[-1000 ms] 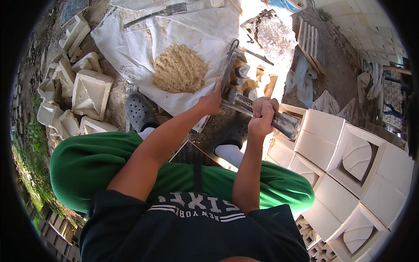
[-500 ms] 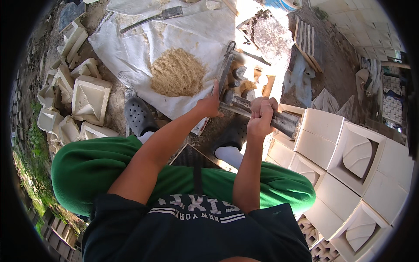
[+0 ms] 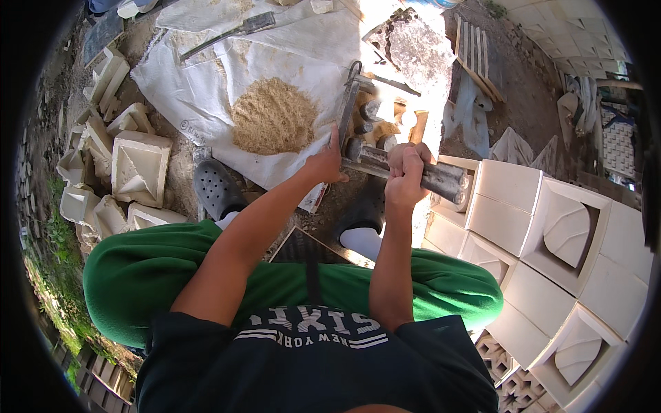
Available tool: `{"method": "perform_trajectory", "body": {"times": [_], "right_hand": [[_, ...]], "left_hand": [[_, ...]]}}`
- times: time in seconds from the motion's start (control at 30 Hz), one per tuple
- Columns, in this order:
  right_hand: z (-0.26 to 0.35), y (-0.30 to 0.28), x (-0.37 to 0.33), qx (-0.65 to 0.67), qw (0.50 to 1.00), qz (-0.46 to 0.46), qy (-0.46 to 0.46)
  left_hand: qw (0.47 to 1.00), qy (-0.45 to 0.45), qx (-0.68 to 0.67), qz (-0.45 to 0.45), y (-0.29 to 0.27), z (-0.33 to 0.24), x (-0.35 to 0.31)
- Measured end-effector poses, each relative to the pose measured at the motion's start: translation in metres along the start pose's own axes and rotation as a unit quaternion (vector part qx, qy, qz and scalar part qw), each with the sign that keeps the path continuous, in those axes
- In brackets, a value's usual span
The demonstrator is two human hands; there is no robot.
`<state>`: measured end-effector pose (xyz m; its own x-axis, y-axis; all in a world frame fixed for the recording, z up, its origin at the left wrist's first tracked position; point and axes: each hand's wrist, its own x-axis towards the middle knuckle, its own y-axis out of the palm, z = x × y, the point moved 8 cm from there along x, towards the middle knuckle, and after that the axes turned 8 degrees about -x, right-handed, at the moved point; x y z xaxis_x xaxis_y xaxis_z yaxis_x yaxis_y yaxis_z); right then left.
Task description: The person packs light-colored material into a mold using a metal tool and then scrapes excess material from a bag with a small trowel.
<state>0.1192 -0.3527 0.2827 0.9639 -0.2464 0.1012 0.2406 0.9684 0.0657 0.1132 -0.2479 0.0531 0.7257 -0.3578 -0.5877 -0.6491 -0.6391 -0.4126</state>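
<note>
In my right hand [image 3: 406,172] is a thick, dark grey cylindrical bar [image 3: 444,180], crusted with pale dust. My fingers wrap round it, and it lies slanted across the near end of a metal mould frame [image 3: 350,103]. Several rounded dark cores [image 3: 372,110] stand inside the frame, with sandy material around them. My left hand [image 3: 325,164] grips the frame's near left corner, index finger stretched along its side and thumb towards the near edge. Beside the frame, a heap of tan sandy powder [image 3: 274,115] rests on a white woven sheet [image 3: 200,89].
Cream moulded blocks [image 3: 141,168] lie piled at the left. More patterned blocks [image 3: 564,227] are stacked close on my right. A long-handled flat tool [image 3: 231,34] lies on the sheet. Wooden slats [image 3: 475,51] and plastic sheeting [image 3: 471,117] are at the far right.
The whole view has shifted slightly. My right hand and the bar appear a little farther up and left in it. My left hand stays at the frame's corner.
</note>
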Motion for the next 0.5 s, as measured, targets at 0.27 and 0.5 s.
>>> {"method": "perform_trajectory", "body": {"times": [0.27,0.5], "right_hand": [[-0.025,-0.003,0.011,-0.077,0.997,-0.001,0.004],[-0.021,-0.004,0.009,-0.079,0.997,0.002,-0.022]], "left_hand": [[0.999,0.048,-0.007,-0.020,0.008,0.008,0.015],[0.995,0.087,0.010,-0.048,0.013,0.006,0.023]]}}
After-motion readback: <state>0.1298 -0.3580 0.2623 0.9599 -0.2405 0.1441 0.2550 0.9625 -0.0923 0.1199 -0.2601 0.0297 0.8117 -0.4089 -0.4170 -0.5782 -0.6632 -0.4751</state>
